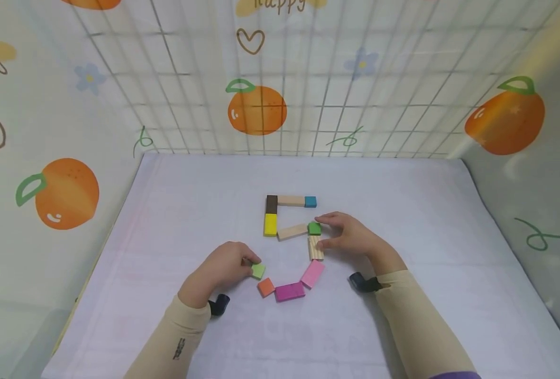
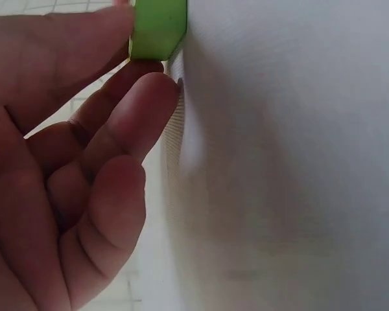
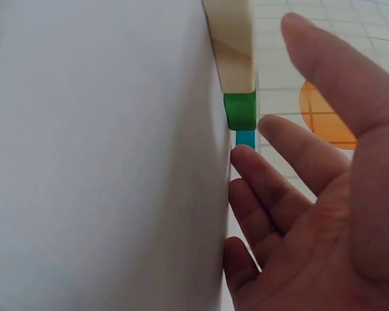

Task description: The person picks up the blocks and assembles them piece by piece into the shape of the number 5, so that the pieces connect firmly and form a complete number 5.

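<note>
Laying a block chain on the white table (image 1: 166, 210): left hand (image 1: 223, 268) pinching a lime block (image 1: 258, 270) at the near-left end beside the orange block (image 1: 266, 287), right hand (image 1: 351, 236) spread, fingertips steadying the green block (image 1: 314, 228); next, presumably, closing the gap.

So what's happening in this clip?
A person is laying coloured wooden blocks in a curving line on a white table. The left hand pinches a light green block at the line's lower end, beside an orange block. The right hand rests by the dark green block.
</note>
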